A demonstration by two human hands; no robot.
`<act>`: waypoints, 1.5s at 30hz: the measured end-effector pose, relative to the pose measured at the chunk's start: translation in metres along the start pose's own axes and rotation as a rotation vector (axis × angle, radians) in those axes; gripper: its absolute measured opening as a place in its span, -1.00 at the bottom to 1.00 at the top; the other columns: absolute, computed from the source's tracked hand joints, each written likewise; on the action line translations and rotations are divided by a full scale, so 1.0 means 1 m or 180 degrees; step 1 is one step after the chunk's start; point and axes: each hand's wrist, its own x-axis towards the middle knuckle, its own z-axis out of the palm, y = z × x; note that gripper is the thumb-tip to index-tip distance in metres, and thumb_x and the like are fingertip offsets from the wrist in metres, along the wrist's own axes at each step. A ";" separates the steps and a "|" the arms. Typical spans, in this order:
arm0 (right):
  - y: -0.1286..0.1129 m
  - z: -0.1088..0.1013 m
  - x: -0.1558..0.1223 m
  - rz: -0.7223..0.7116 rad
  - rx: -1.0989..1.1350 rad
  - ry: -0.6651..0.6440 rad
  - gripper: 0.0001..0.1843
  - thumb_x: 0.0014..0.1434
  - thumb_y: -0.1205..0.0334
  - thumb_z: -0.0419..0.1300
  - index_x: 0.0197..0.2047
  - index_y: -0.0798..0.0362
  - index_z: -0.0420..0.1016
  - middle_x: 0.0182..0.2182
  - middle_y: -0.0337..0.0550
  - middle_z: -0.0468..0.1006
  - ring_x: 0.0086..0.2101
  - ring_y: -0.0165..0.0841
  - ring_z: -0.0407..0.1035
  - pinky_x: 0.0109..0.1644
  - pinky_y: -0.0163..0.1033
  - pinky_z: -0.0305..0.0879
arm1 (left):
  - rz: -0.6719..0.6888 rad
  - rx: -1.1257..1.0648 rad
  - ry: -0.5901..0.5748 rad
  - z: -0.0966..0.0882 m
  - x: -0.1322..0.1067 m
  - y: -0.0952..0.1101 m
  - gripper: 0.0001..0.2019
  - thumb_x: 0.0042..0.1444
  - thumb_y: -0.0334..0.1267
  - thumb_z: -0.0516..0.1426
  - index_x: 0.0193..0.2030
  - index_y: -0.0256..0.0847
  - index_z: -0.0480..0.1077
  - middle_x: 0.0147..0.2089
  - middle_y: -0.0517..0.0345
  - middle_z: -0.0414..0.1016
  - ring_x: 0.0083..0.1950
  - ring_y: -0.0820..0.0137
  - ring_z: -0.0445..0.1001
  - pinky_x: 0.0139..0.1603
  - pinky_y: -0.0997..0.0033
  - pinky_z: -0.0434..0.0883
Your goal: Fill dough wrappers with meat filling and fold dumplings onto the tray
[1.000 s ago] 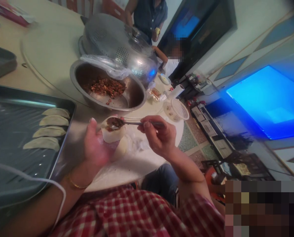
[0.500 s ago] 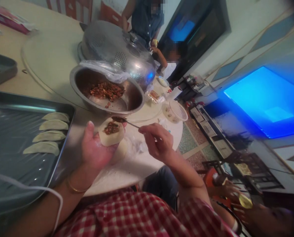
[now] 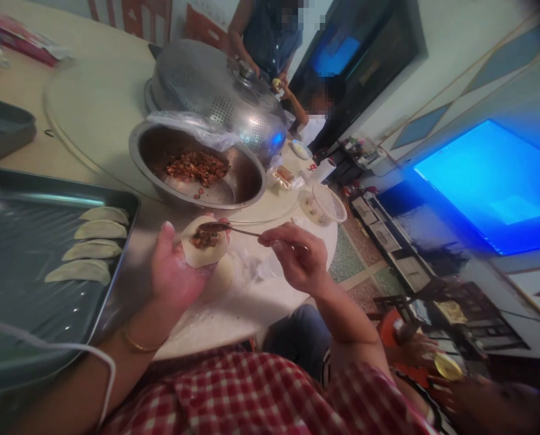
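Round wrapper [image 3: 195,257] w/ filling [image 3: 205,240] on L hand [image 3: 179,272], spoon [image 3: 245,231] in R hand [image 3: 299,254].
L palm up, wrapper across palm & fingers, thumb raised, apart, just left of it; a few fingertips show past far edge. R thumb & fingers clamped on spoon handle, its head over filling, contact can't tell. L forearm [image 3: 129,338] angles in from lower left, R forearm [image 3: 347,314] from lower right.

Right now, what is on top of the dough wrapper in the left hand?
Chopped filling lies on the dough wrapper; the spoon in the right hand is over the filling's far side. What the spoon's head covers cannot be seen.
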 end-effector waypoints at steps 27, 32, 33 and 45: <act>0.136 0.050 0.100 0.1422 -0.0486 -0.0515 -0.79 0.41 0.27 0.12 -0.02 0.13 0.55 -0.26 -0.10 0.69 -0.24 -0.34 0.57 -0.07 -0.22 0.45 | -0.0139 -0.0111 0.0104 -0.007 0.002 0.002 -0.38 0.37 0.01 -0.07 0.38 -0.42 0.25 0.12 -0.40 0.58 0.15 0.04 0.59 0.03 0.18 0.62; 0.167 0.083 0.139 0.1746 -0.0902 -0.1009 -0.69 0.44 0.23 0.05 -0.22 0.14 0.58 -0.28 -0.18 0.68 -0.19 -0.45 0.54 -0.03 -0.36 0.35 | -0.0515 -0.0246 -0.0432 -0.023 0.004 0.005 -0.48 0.37 0.01 -0.07 0.33 -0.12 0.39 0.17 -0.18 0.58 0.22 0.09 0.54 0.17 0.18 0.55; 0.169 0.087 0.145 0.1816 -0.0945 -0.1025 -0.68 0.42 0.29 0.07 -0.31 0.14 0.58 -0.36 -0.21 0.66 -0.23 -0.47 0.55 -0.07 -0.39 0.33 | -0.0623 -0.0329 -0.0740 -0.026 0.005 0.006 -0.50 0.37 0.03 -0.05 0.30 -0.05 0.43 0.20 -0.12 0.56 0.25 0.09 0.51 0.20 0.19 0.53; 0.173 0.072 0.166 0.2322 -0.0857 -0.0526 -0.64 0.34 0.06 0.23 -0.03 0.21 0.61 -0.17 -0.04 0.69 -0.06 -0.25 0.58 -0.04 -0.25 0.39 | 0.0015 0.0444 0.0282 -0.027 0.009 0.006 -0.33 0.27 0.06 0.12 0.41 -0.28 0.26 0.20 -0.33 0.52 0.09 0.02 0.62 0.05 0.13 0.60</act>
